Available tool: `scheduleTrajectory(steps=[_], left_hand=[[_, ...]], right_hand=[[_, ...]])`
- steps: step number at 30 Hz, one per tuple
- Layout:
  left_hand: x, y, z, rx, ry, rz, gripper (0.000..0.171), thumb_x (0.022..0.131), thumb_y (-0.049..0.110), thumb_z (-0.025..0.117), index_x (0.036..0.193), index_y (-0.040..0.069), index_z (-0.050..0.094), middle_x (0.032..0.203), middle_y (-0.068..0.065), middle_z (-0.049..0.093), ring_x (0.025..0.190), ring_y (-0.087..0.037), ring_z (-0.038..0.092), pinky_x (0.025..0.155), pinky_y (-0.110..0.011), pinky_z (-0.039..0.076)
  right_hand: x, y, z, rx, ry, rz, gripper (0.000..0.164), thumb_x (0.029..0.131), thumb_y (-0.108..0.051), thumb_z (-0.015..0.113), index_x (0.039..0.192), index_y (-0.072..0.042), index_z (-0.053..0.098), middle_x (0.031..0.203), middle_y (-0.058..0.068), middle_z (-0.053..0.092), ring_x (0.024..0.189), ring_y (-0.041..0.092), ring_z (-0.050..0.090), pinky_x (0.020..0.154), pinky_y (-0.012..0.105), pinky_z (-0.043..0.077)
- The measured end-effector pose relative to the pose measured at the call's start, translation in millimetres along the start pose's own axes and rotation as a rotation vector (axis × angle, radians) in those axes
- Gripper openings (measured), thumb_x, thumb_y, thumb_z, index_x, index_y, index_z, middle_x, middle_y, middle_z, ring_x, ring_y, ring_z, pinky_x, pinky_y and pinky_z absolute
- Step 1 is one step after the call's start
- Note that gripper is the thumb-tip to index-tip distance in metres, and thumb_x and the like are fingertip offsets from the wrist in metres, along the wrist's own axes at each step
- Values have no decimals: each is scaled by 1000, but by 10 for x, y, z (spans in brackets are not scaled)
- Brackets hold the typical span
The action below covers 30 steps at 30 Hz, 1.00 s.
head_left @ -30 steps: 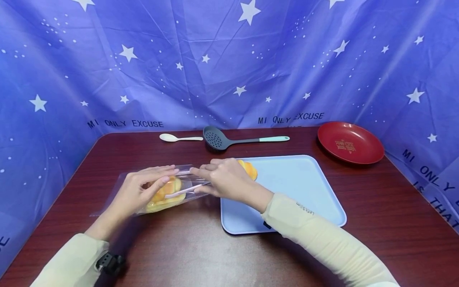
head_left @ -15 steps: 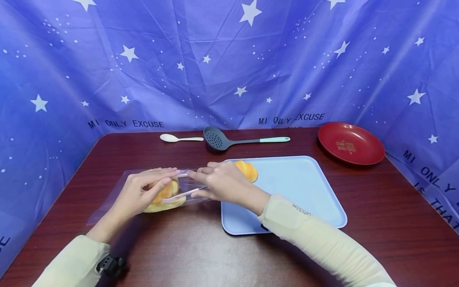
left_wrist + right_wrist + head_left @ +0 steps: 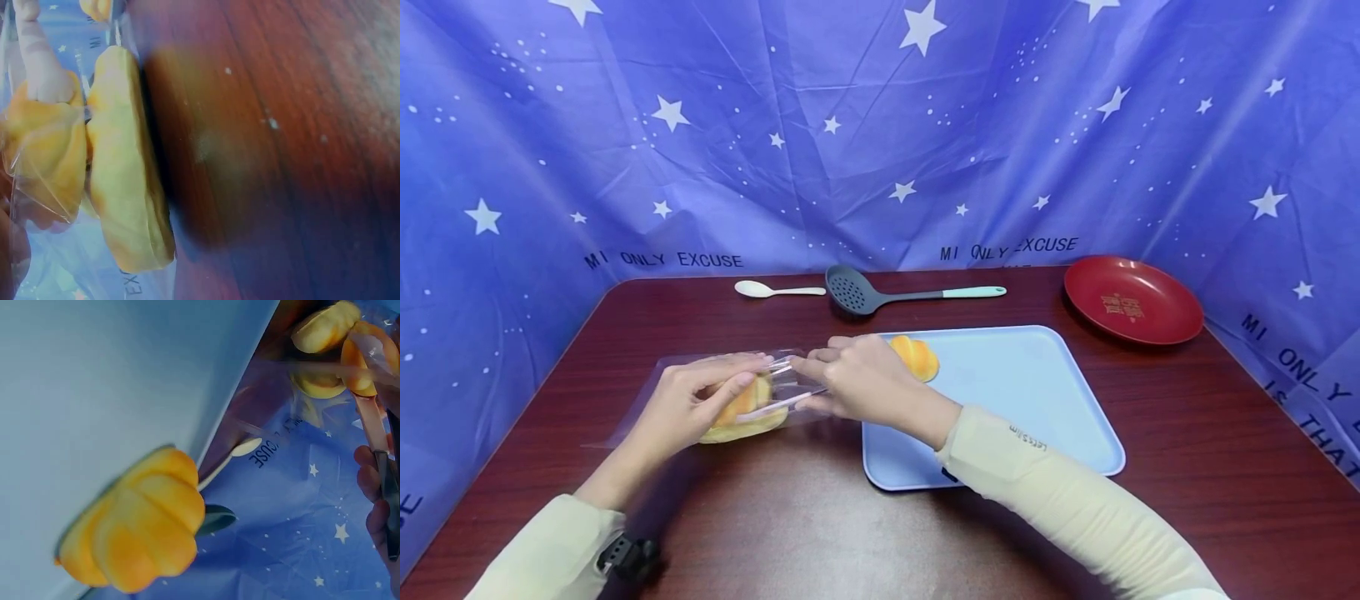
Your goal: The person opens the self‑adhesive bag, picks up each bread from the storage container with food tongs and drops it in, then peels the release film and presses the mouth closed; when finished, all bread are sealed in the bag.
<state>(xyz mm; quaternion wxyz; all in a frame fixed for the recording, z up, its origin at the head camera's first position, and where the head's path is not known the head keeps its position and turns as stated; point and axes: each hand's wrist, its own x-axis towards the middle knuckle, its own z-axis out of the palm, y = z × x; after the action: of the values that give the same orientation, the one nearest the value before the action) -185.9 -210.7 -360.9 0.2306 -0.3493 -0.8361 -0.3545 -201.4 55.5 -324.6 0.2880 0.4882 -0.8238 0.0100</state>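
A clear plastic bag (image 3: pixel 643 400) with yellow bread pieces in it lies on the left of the table. My left hand (image 3: pixel 696 396) holds the bag near its mouth, thumb and fingers around the upper part. In the left wrist view a long pale bread piece (image 3: pixel 125 162) lies beside an orange-yellow bun (image 3: pixel 47 150). My right hand (image 3: pixel 868 379) grips tongs (image 3: pixel 767 408) by their dark handle. Their pale arms reach into the bag, and one tip touches the bun. Whether both tips clamp it is hidden. A ridged orange bread (image 3: pixel 140 525) sits on the blue tray (image 3: pixel 1007 408).
Along the back lie a white spoon (image 3: pixel 756 289) and a dark slotted skimmer (image 3: pixel 853 292) with a mint handle end. A red plate (image 3: pixel 1157 292) stands at the back right. A blue star-patterned curtain (image 3: pixel 880 125) hangs behind the table.
My right hand has shifted slightly left with the tongs, baring more of the bread on the tray. The left hand stays nearly in place; the bag's film has shifted a little.
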Motion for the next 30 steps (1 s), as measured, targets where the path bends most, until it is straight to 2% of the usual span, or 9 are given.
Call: scheduleTrajectory(steps=[4, 7, 12, 15, 18, 20, 24, 27, 30], left_hand=[[-3, -19, 18, 29, -12, 13, 32, 89, -1, 75, 117, 15, 79, 115, -1, 75, 112, -14, 69, 100, -13, 44], [16, -7, 37, 42, -6, 41, 32, 88, 0, 75, 117, 15, 79, 114, 1, 76, 108, -24, 71, 101, -15, 44], [53, 38, 78, 34, 11, 62, 33, 90, 0, 74, 118, 16, 78, 114, 1, 76, 106, -22, 72, 100, -14, 45], [66, 55, 90, 29, 23, 62, 34, 89, -2, 74, 118, 16, 78, 114, 0, 76, 105, -19, 72, 99, -13, 45], [63, 62, 85, 35, 32, 62, 35, 88, -2, 74, 118, 16, 78, 113, 0, 76, 105, -20, 72, 98, -13, 45], [56, 58, 78, 40, 39, 65, 34, 88, -2, 74, 117, 15, 78, 113, 1, 76, 104, -23, 73, 99, -13, 45], [32, 32, 62, 54, 37, 50, 34, 88, -3, 74, 117, 15, 78, 114, 0, 76, 104, -26, 72, 100, -13, 44], [12, 3, 53, 49, 22, 24, 35, 88, -3, 74, 118, 15, 78, 116, 0, 75, 108, -23, 71, 101, -13, 43], [-1, -25, 47, 38, 16, 9, 36, 89, -4, 73, 119, 15, 78, 117, -1, 75, 113, -14, 69, 101, -13, 43]], right_hand=[[-22, 4, 15, 121, -46, 110, 50, 83, -58, 78, 119, -24, 77, 98, -5, 78, 69, 11, 63, 42, 25, 36], [-18, 4, 12, 151, -75, 133, 47, 83, -57, 79, 117, -25, 78, 98, -6, 78, 69, 10, 64, 43, 25, 37], [20, -8, -20, 66, -97, 59, 39, 86, -51, 78, 116, -26, 78, 97, -10, 77, 74, 11, 64, 49, 26, 46], [40, -19, -27, 0, -92, 8, 40, 87, -49, 77, 119, -26, 77, 97, -11, 77, 74, 11, 63, 51, 25, 48], [44, -28, -12, -20, -72, -17, 41, 88, -51, 76, 119, -25, 77, 96, -9, 76, 72, 11, 62, 50, 24, 47], [36, -27, 6, -6, -60, -10, 43, 87, -53, 76, 118, -24, 77, 96, -8, 76, 73, 11, 63, 50, 25, 47], [-2, 7, 10, 95, -70, 59, 51, 84, -57, 77, 121, -22, 75, 100, -5, 77, 80, 11, 67, 49, 26, 47], [-32, 60, -21, 170, -91, 99, 55, 84, -58, 78, 124, -22, 74, 103, -4, 77, 85, 11, 69, 49, 27, 47], [-66, 127, -74, 198, -113, 110, 57, 83, -59, 77, 127, -22, 73, 105, -4, 77, 87, 11, 69, 50, 28, 47]])
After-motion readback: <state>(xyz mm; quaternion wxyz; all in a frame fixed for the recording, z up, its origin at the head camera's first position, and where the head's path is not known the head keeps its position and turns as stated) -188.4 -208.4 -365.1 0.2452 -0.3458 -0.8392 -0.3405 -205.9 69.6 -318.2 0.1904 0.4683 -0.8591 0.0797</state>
